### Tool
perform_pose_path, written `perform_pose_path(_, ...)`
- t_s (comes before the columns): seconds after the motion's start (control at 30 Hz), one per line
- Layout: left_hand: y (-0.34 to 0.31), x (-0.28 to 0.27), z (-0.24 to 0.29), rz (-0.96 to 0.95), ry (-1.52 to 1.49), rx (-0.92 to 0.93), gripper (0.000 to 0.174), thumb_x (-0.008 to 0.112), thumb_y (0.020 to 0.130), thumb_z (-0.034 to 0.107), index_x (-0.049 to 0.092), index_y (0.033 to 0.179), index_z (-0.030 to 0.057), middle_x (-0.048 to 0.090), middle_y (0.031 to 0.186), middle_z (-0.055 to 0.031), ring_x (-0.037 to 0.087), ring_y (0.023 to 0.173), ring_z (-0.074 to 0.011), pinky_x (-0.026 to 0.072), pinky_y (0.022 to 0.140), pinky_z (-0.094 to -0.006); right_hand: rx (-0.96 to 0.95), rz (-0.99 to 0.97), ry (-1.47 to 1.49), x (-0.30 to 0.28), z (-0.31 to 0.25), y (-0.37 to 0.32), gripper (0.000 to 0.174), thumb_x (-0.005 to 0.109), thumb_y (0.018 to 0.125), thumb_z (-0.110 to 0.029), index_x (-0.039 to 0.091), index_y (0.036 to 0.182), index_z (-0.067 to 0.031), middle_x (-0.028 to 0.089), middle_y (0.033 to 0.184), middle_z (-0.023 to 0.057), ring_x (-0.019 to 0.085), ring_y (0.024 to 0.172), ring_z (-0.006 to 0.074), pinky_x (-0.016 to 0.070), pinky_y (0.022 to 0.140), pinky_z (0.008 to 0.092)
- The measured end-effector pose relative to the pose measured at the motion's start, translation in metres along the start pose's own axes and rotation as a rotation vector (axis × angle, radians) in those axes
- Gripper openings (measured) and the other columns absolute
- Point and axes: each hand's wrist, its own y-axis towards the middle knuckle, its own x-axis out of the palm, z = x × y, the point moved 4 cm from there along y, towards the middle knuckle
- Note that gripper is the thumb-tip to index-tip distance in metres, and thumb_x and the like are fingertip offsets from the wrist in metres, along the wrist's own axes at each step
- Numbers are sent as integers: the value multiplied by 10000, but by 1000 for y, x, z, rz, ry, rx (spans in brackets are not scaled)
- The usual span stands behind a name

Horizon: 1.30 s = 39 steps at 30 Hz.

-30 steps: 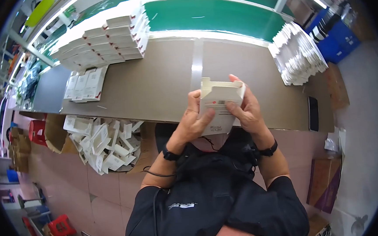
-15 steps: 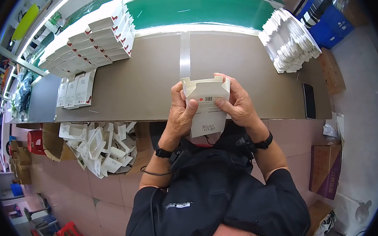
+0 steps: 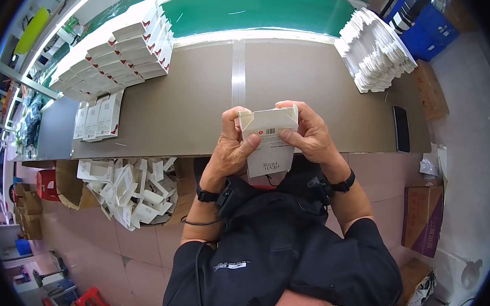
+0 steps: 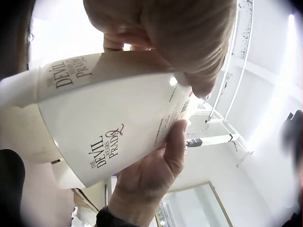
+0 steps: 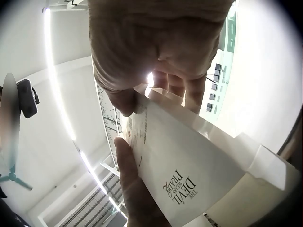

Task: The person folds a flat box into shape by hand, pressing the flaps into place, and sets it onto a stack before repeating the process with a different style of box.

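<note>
A white printed carton [image 3: 269, 154] is held upright between both hands above the table's front edge. The left hand [image 3: 233, 148] grips its left side, thumb on the printed face; the right hand [image 3: 310, 137] grips the right side the same way. Small flaps stand at the carton's top corners, beside the fingers. In the left wrist view the carton [image 4: 104, 123] shows lettering on two faces, and its near end has flaps out. The right wrist view shows the carton [image 5: 180, 156] with its near end open and the right fingers behind it.
Stacked white boxes [image 3: 130, 53] stand at the back left, with several lying flat [image 3: 99, 116] before them. A pile of flat cartons [image 3: 377, 53] is at the right, a dark phone [image 3: 402, 129] near the right edge. Below the table, a bin holds loose white pieces [image 3: 128, 189].
The head view has shifted, and the carton now appears further left than a second ago. The tall flap at its top has folded down, and the fingers have come over the top corners.
</note>
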Motion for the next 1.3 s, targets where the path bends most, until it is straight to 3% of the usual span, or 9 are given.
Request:
perform_pose_path(0.17, 2, -1, 3, -53, -49, -87, 652, 649, 1019, 331, 246, 1506, 171, 494, 1212, -82, 494, 1121, -157, 466, 947, -336, -14, -3, 1, 0, 0, -1, 487, 727, 942, -82, 520, 1378, -19, 621, 1192, 52, 571, 1119, 127, 475, 980, 301)
perform_pose_path(0.47, 5, 1, 13, -41, -116, -31, 728, 708, 973, 158, 222, 1515, 191, 497, 1288, -118, 509, 1163, -196, 481, 986, -367, -7, 1, -9, 0, 3, -3, 513, 736, 936, -78, 506, 1390, -18, 621, 1186, 56, 573, 1115, 129, 480, 972, 299)
perform_pose_path(0.67, 7, 2, 15, -6, -290, -23, 605, 734, 910, 29, 333, 1345, 158, 503, 1319, -134, 513, 1197, -211, 484, 1009, -382, -7, 10, -10, 1, 3, -2, 515, 734, 929, -50, 502, 1388, -29, 626, 1194, 72, 588, 1109, 138, 502, 967, 311)
perform_pose_path(0.83, 8, -1, 10, -5, -298, -71, 498, 733, 874, -25, 395, 1210, 120, 522, 1298, -129, 517, 1192, -197, 482, 1013, -375, -30, 31, 43, 0, 6, -1, 425, 746, 905, -18, 538, 1274, -51, 626, 1225, 97, 605, 1104, 159, 536, 951, 336)
perform_pose_path(1.03, 6, -2, 9, -17, -289, -126, 421, 738, 852, -35, 451, 1134, 89, 540, 1275, -111, 521, 1171, -165, 476, 1006, -347, -10, -46, 44, -6, 4, 2, 347, 765, 864, 17, 548, 1118, -78, 598, 1281, 121, 606, 1110, 162, 553, 943, 339)
perform_pose_path(1.3, 6, -1, 6, -41, -208, -199, 371, 763, 826, -9, 508, 1078, 87, 562, 1256, -74, 540, 1152, -147, 470, 1001, -325, 8, -85, 42, -12, 10, 0, 344, 780, 847, 10, 540, 1072, -90, 589, 1268, 131, 598, 1109, 151, 551, 928, 323)
